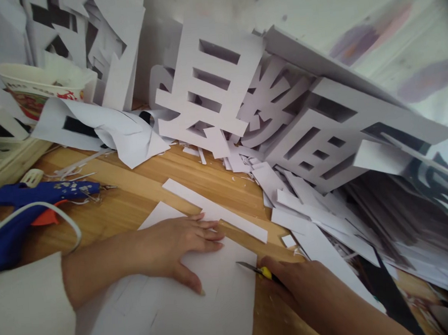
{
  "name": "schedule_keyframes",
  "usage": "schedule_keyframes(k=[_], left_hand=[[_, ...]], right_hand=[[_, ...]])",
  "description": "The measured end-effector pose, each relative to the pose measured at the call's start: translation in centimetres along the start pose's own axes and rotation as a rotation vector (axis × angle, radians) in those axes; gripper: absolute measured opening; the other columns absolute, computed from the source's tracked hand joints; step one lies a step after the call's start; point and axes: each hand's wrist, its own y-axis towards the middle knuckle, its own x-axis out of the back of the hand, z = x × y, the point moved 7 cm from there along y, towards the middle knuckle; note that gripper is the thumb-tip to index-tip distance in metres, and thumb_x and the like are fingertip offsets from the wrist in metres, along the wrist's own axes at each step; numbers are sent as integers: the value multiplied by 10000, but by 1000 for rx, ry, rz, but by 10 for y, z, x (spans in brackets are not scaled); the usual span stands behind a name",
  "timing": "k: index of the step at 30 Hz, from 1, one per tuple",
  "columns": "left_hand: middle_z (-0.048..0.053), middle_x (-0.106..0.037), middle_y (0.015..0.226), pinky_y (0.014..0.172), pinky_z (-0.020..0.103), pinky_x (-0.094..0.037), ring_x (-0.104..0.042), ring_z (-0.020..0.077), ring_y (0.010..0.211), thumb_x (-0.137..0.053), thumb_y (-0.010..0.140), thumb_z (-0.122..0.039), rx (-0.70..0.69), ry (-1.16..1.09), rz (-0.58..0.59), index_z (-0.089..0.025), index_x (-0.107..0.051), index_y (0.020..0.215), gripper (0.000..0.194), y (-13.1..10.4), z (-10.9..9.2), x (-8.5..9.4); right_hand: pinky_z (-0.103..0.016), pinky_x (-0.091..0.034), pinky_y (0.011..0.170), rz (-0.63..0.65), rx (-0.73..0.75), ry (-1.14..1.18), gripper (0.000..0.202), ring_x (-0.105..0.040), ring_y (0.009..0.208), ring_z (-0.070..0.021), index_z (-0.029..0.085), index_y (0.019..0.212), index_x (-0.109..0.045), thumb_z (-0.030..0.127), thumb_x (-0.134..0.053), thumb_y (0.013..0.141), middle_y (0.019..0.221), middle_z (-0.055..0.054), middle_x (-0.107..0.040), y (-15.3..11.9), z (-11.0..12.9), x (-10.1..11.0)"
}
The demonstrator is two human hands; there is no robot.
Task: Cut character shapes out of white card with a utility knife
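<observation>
A white sheet [202, 310] with a few faint lines and short slits lies on the wooden table. My left hand [186, 240] rests flat on its upper part, fingers spread and thumb apart. In my right hand [299, 279] is a utility knife [266, 273] with a yellow part near its blade. The blade points left over the right side of the sheet; whether it touches the paper I cannot tell. Just beyond my left fingertips lies a long white strip [215, 208]. A small white square [288, 241] sits beyond my right hand.
A blue glue gun [47, 193] with a white cord lies at left. Large white cut-out characters [211, 82] lean against the wall. Paper scraps [298, 208] pile up at right. A paper bowl [44, 87] and a curled sheet [103, 127] stand at back left.
</observation>
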Motion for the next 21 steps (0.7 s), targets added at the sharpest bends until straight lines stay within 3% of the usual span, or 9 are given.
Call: schedule_keyframes(k=[4,8,12,21], left_hand=[[106,-433,1346,1092,454,-125,-312,291,1292,-681,681,-485,11,12,10,-145,-477,1270,710,1,-1,0],[76,-434,1352,1102,420,-108,-316,263,1295,-691,684,-459,35,19,4,-188,-467,1281,693,-1,-1,1],[72,-423,1360,1108,406,-92,-308,251,1300,-688,679,-477,35,15,7,-175,-453,1290,721,-2,0,0],[67,-430,1354,1106,419,-107,-311,248,1299,-713,667,-442,41,13,-16,-191,-445,1293,726,-2,-2,0]], right_hand=[[-231,-446,528,25,9,-4,120,-577,569,-100,175,880,-579,183,-460,884,678,23,-597,1,0,-3],[-294,-497,617,28,18,-17,219,-577,705,-118,159,1010,-564,323,-496,882,926,-34,-597,0,-2,-1],[-359,-492,723,-4,19,-31,265,-572,868,-167,184,1099,-538,325,-502,876,1093,-67,-557,1,-2,7],[-358,-493,715,-34,14,-27,272,-574,859,-168,177,1096,-538,330,-506,874,1079,-65,-561,10,3,15]])
